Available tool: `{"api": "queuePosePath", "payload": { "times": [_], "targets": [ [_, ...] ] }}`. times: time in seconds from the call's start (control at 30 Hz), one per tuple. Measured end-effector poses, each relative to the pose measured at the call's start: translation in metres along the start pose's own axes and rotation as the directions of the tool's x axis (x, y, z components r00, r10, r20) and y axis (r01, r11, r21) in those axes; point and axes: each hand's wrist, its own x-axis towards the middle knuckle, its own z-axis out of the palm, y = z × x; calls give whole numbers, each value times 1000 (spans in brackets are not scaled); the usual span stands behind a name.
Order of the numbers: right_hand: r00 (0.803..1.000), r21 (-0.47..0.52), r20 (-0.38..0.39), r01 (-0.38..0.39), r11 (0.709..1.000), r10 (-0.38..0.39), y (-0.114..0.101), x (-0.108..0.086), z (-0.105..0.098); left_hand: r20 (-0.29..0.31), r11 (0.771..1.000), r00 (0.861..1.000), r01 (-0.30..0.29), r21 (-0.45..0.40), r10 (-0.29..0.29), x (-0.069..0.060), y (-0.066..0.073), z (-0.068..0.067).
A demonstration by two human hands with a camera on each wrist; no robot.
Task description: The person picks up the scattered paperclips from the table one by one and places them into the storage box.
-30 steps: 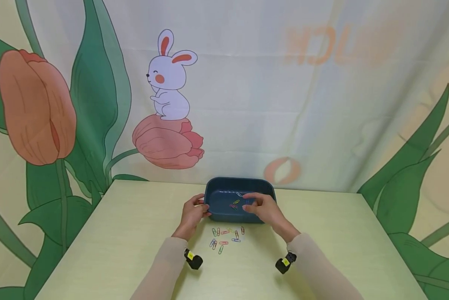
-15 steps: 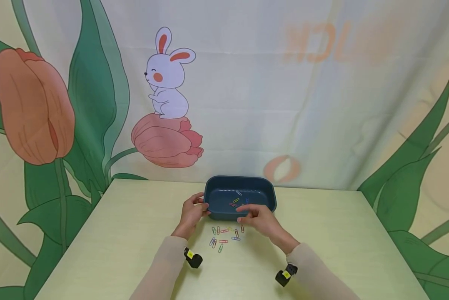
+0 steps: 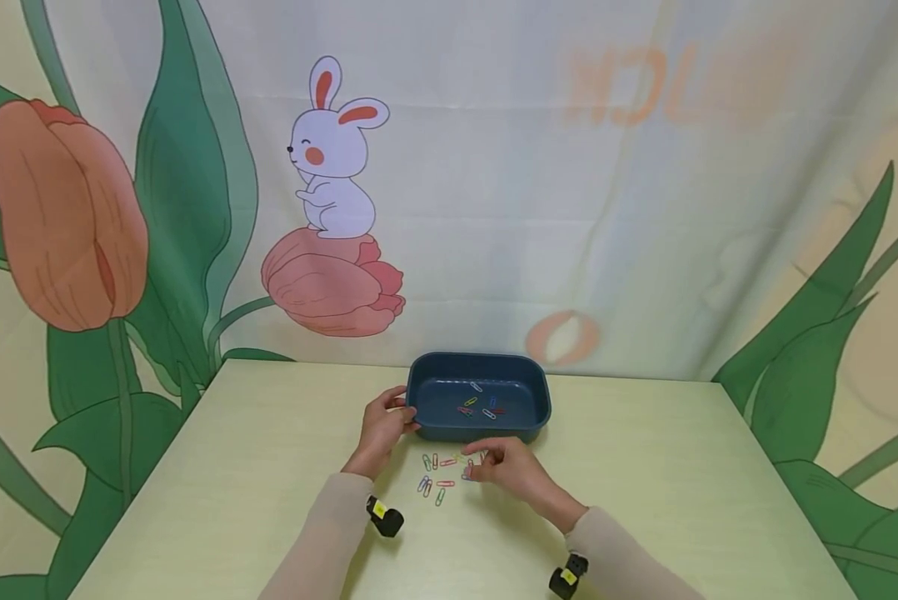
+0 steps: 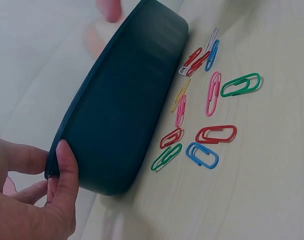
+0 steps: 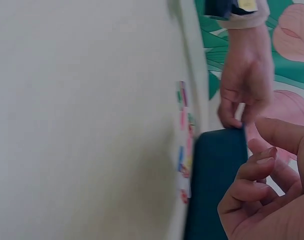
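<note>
A dark blue rectangular box (image 3: 456, 435) stands on the table, several colored paper clips lying spread on its floor, a yellow paper clip (image 3: 471, 402) among them. My left hand (image 3: 382, 423) grips the left end of its rim, thumb outside, as the left wrist view shows on the box wall (image 4: 112, 100). In front of the box lies a loose group of paper clips, including a pink paper clip (image 3: 445, 483) and a green paper clip (image 4: 241, 85). Over the right side of this group is my right hand (image 3: 512, 468), thumb and index finger apart, nothing visible between them. It hides some clips.
The pale table (image 3: 644, 483) extends to both sides of the box. Behind its far edge hangs a printed curtain (image 3: 479, 208) with a rabbit and tulips, close to the back of the box. A small black camera (image 3: 569, 577) sits on the right wrist.
My right hand has moved from above the inside of the box toward me, down over the paper clips on the table. A white clip now shows in the box. The left hand keeps its hold.
</note>
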Motion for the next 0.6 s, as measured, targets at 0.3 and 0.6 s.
{"api": "queuePosePath", "payload": {
  "times": [0.3,0.6],
  "targets": [
    [1000,-99,-18,11,995,-12,16,4,10,5,1000,1000,7,-4,-7,-1,1,1],
    [999,-166,-34,-6,986,0,27,8,11,0,1000,1000,5,-7,-5,0,1,0]
  ]
}}
